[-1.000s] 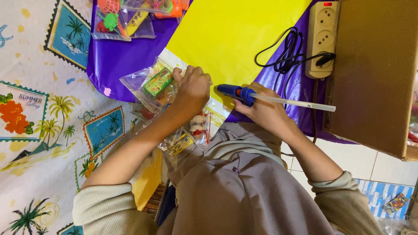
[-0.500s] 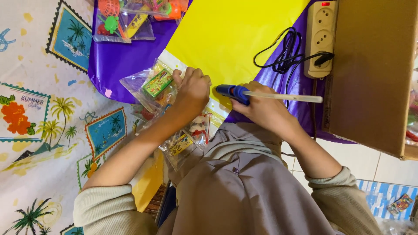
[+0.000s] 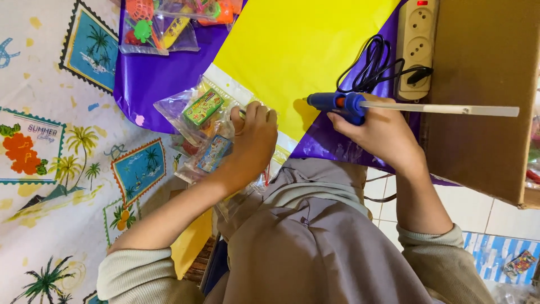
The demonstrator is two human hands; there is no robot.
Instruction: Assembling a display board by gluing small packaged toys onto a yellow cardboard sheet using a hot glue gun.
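Note:
My left hand presses down on several clear plastic packets of small colourful toys, at the lower edge of a yellow sheet. My right hand grips a blue glue gun with its nozzle pointing left, just over the yellow sheet's corner. A long white glue stick juts from the back of the gun to the right. The gun's tip is a short way right of my left fingers.
A purple sheet lies under the yellow one. More toy packets sit at the top left. A white power strip with a coiled black cable lies beside a brown cardboard box. A palm-printed cloth covers the left.
My right hand has levelled the glue gun, so the stick now lies flat instead of slanting down. My left hand stays on the packets.

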